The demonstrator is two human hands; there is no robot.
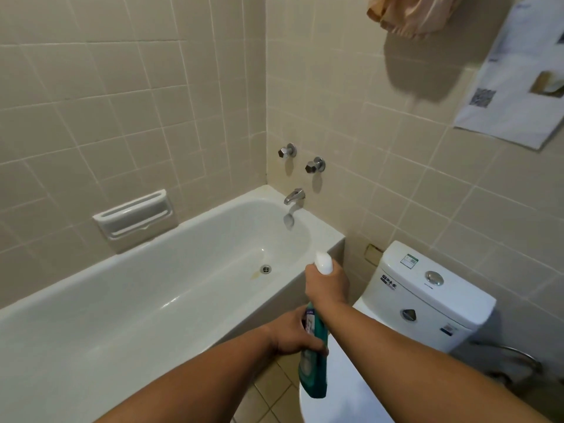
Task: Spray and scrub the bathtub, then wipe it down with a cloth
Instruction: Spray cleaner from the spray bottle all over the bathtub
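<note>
Both hands are wrapped around a green bottle (314, 372): left hand (291, 334) round its body, right hand (326, 285) gripping the white top. It hangs at the bathtub's (146, 303) near edge, beside the toilet (427, 297).

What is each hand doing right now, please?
Left hand: closed round the middle of the bottle.
Right hand: closed round the bottle's top, with the white cap sticking out above it.
</note>
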